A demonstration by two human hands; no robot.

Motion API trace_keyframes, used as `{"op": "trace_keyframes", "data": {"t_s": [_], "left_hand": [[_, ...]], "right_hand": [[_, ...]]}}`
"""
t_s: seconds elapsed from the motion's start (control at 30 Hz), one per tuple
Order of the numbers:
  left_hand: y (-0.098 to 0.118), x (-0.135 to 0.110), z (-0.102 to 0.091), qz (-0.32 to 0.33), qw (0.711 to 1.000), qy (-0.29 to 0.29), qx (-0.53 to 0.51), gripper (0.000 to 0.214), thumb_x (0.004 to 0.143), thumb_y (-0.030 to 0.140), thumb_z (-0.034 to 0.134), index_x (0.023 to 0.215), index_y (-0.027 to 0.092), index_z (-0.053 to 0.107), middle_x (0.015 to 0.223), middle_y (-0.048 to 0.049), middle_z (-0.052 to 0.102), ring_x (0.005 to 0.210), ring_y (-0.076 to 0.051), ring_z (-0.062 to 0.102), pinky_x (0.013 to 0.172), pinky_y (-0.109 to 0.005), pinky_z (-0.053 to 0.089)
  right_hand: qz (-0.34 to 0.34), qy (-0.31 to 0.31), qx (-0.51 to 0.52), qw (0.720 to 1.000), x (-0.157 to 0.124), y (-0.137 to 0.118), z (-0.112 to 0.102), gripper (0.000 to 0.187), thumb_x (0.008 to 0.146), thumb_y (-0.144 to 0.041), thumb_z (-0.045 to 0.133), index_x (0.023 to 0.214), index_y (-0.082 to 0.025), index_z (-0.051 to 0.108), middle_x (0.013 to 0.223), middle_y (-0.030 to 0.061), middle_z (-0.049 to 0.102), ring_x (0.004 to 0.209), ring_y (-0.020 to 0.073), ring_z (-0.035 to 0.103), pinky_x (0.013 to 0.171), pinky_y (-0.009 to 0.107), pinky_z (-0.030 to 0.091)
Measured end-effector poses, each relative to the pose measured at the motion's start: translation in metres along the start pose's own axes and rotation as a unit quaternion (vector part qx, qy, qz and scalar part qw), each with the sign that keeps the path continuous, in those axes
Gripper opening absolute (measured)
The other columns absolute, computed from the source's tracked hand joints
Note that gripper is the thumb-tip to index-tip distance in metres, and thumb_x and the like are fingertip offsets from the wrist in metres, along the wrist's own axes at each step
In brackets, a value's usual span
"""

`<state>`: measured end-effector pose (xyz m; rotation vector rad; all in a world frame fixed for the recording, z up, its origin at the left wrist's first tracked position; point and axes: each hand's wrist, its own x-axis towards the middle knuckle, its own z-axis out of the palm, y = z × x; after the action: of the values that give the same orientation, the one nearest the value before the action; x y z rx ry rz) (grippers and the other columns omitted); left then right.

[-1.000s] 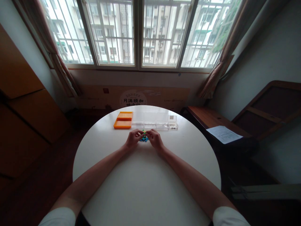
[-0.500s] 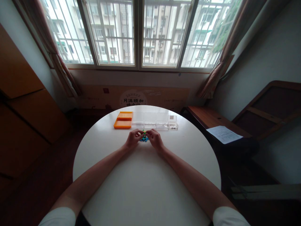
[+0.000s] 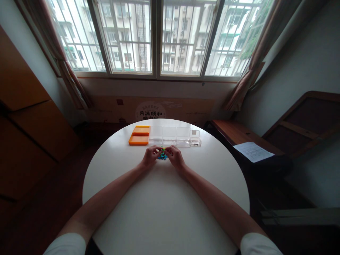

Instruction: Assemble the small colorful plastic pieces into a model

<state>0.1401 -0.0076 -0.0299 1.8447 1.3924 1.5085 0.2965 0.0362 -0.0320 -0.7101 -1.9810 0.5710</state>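
Note:
My left hand (image 3: 150,156) and my right hand (image 3: 175,157) rest on the round white table (image 3: 164,209), fingers curled toward each other. Between them lies a small heap of coloured pieces (image 3: 162,156), blue and green with a bit of yellow. Both hands pinch at the top of the heap; the pieces are too small to tell which ones each hand holds. Just beyond the hands stands a row of boxes: an orange box (image 3: 139,136) at the left, then clear plastic boxes (image 3: 169,136), and a small clear box (image 3: 195,138) at the right.
A wooden bench (image 3: 233,132) with a sheet of paper (image 3: 252,151) stands right of the table. A cardboard panel (image 3: 151,109) leans under the window. Wooden cabinets (image 3: 23,117) fill the left side. Dark floor surrounds the table.
Hardly anything differs; my fingers shift slightly over the heap of coloured pieces, and both arms stay where they were.

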Motion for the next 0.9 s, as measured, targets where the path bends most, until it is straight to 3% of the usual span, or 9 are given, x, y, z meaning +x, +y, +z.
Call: {"op": "trace_keyframes", "data": {"t_s": [0.9], "left_hand": [[-0.0011,0.0003,0.0008,-0.001,1.000,0.002,-0.005,0.027,0.076,0.036,0.057,0.088,0.014,0.068,0.077,-0.0058,0.062,0.058,-0.011,0.058,0.049,-0.020,0.047]], "right_hand": [[0.003,0.014,-0.014,1.000,0.0000,0.0011,0.0009,0.015,0.081,-0.028,0.052,0.086,-0.019,0.064,0.077,0.0040,0.058,0.069,0.0151,0.054,0.067,0.028,0.044]]}}
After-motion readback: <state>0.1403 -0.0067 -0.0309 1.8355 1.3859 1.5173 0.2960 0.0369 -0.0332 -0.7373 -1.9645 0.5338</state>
